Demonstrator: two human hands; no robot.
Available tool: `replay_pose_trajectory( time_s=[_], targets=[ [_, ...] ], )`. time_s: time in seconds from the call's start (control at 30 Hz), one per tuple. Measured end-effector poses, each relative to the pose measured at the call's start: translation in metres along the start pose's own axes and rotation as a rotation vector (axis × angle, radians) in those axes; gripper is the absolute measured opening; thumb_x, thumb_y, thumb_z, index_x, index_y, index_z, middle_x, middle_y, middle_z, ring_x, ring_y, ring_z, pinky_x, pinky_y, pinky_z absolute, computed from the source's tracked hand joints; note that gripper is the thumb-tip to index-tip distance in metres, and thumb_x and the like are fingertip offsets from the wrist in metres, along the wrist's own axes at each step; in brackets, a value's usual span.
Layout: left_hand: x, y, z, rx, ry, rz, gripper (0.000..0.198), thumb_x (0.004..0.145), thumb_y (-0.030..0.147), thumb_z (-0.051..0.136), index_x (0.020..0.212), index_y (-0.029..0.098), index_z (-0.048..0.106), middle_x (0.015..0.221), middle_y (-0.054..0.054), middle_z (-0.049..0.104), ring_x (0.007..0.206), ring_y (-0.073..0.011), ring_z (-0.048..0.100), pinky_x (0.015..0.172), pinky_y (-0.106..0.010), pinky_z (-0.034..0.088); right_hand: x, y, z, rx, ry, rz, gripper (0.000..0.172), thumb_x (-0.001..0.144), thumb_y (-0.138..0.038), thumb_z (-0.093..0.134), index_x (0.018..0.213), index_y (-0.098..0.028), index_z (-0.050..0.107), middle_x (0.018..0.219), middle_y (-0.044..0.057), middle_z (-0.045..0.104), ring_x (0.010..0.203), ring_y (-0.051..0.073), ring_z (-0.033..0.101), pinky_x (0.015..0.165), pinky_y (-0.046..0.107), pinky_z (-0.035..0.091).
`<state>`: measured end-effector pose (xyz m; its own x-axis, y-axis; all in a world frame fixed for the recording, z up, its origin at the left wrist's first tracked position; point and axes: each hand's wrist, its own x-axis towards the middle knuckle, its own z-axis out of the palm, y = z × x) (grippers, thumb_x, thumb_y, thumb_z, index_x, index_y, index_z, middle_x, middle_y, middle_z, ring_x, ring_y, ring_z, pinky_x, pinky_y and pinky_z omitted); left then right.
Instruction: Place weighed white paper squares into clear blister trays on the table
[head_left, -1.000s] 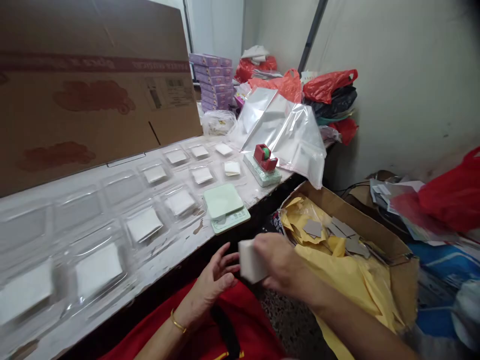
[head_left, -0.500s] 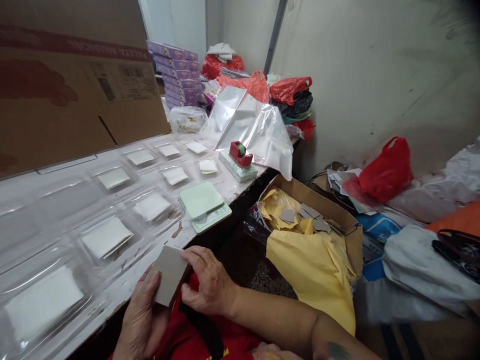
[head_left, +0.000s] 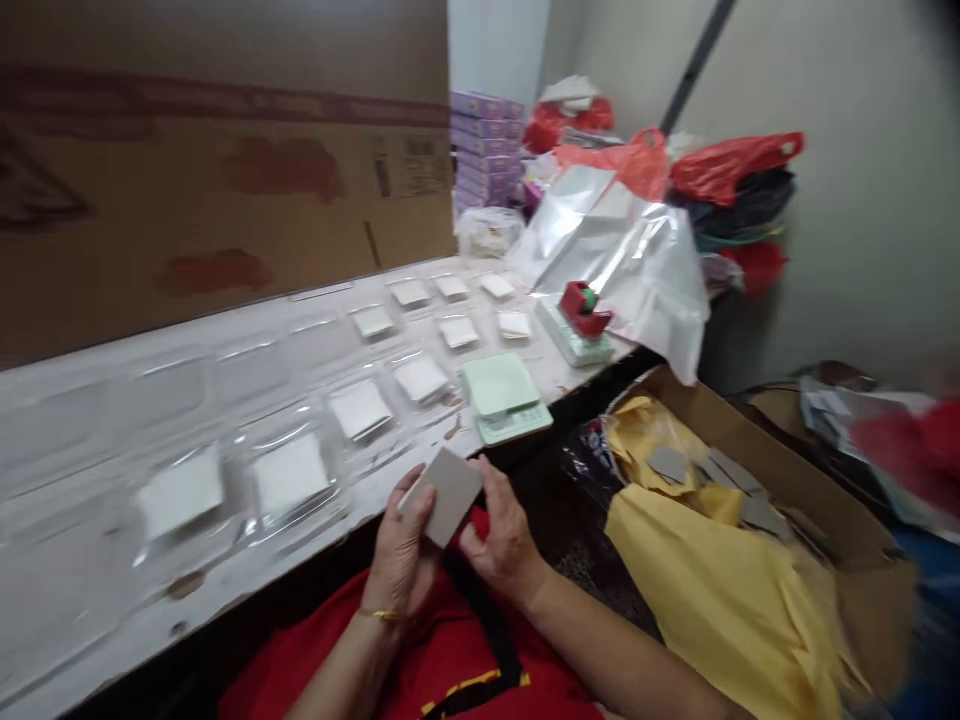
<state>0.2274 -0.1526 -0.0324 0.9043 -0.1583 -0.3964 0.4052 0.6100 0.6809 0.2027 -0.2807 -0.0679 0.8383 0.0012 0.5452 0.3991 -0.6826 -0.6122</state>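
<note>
My left hand grips a small rectangular stack of cards with a plain grey face, its thumb lying across that face. At the opposite edge, my right hand pinches the upper right corner, fingertips partly hidden behind the stack. Both hands are over my lap, just off the table's front edge. Nearest on the table is a pale green digital scale. Clear plastic trays stand in rows to the left; several hold small white stacks, such as this white stack and a closer white stack.
A large cardboard box walls off the table's back. Behind the scale stand a red tape dispenser and clear plastic bags. To my right, an open carton holds yellow paper and grey card pieces.
The view has swung left, so things appear shifted right and more trays show at left. Both hands still hold the stack, its grey face now turned more toward me.
</note>
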Motion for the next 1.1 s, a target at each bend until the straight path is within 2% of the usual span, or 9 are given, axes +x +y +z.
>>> replay_pose_trajectory(
  time_s=[0.13,0.43,0.63,0.73,0.87,0.93,1.03,1.1],
  targets=[
    [-0.002,0.0,0.0,-0.082,0.0,0.027,0.042,0.073,0.022,0.063,0.112,0.024,0.048,0.099,-0.001,0.063,0.084,-0.0124,0.059,0.077,-0.024,0.045,0.009,0.006,0.008,-0.009,0.085,0.019,0.062,0.076,-0.008,0.04,0.135,-0.015,0.023,0.123,0.013,0.047,0.113,0.022,0.046,0.093,0.041,0.044],
    [-0.001,0.006,-0.009,-0.141,-0.038,-0.01,0.037,0.074,0.025,0.061,0.109,0.02,0.05,0.096,-0.005,0.063,0.08,-0.0152,0.059,0.073,-0.029,0.047,0.034,0.012,0.011,-0.072,0.121,-0.166,0.05,0.079,-0.005,0.035,0.128,-0.015,0.038,0.103,0.012,0.06,0.093,0.019,0.058,0.081,0.036,0.051],
    [-0.007,0.002,-0.014,-0.092,-0.074,-0.09,0.037,0.072,0.028,0.063,0.106,0.019,0.052,0.094,-0.006,0.062,0.075,-0.0172,0.059,0.064,-0.033,0.05,0.031,0.008,-0.001,0.024,0.1,-0.056,0.035,0.081,-0.007,0.035,0.108,-0.017,0.055,0.095,0.009,0.062,0.088,0.017,0.059,0.079,0.033,0.051],
    [-0.011,0.0,-0.016,-0.098,-0.098,-0.124,0.036,0.073,0.027,0.062,0.107,0.019,0.051,0.095,-0.006,0.062,0.076,-0.0172,0.059,0.066,-0.033,0.051,0.025,0.006,-0.005,0.052,0.083,-0.035,0.029,0.081,-0.006,0.037,0.099,-0.018,0.055,0.088,0.007,0.061,0.082,0.015,0.059,0.074,0.031,0.051],
    [-0.015,0.001,-0.018,-0.112,-0.138,-0.143,0.035,0.076,0.025,0.058,0.109,0.019,0.05,0.097,-0.007,0.061,0.078,-0.0171,0.058,0.065,-0.031,0.05,0.018,0.007,-0.007,0.016,0.135,-0.063,0.025,0.081,-0.006,0.037,0.097,-0.019,0.051,0.084,0.006,0.057,0.08,0.015,0.057,0.069,0.03,0.051],
    [-0.016,0.004,-0.02,-0.108,-0.158,-0.147,0.035,0.076,0.025,0.057,0.11,0.019,0.05,0.098,-0.008,0.06,0.077,-0.0166,0.058,0.062,-0.029,0.05,0.018,0.01,-0.011,-0.016,0.104,-0.155,0.027,0.08,-0.006,0.038,0.101,-0.019,0.051,0.088,0.008,0.058,0.083,0.016,0.058,0.07,0.031,0.051],
    [-0.018,0.009,-0.024,-0.08,-0.176,-0.148,0.035,0.076,0.025,0.057,0.11,0.018,0.051,0.097,-0.008,0.06,0.075,-0.0155,0.057,0.06,-0.025,0.048,0.024,0.012,-0.023,-0.053,-0.008,-0.309,0.029,0.08,-0.007,0.04,0.104,-0.019,0.052,0.093,0.01,0.059,0.087,0.017,0.058,0.074,0.034,0.051],
    [-0.018,0.011,-0.025,-0.047,-0.21,-0.163,0.035,0.075,0.025,0.058,0.109,0.017,0.052,0.098,-0.01,0.061,0.074,-0.0154,0.058,0.061,-0.025,0.047,0.029,0.012,-0.033,-0.058,-0.095,-0.333,0.029,0.08,-0.008,0.039,0.103,-0.018,0.053,0.092,0.009,0.06,0.087,0.018,0.058,0.075,0.035,0.051]
  ],
)
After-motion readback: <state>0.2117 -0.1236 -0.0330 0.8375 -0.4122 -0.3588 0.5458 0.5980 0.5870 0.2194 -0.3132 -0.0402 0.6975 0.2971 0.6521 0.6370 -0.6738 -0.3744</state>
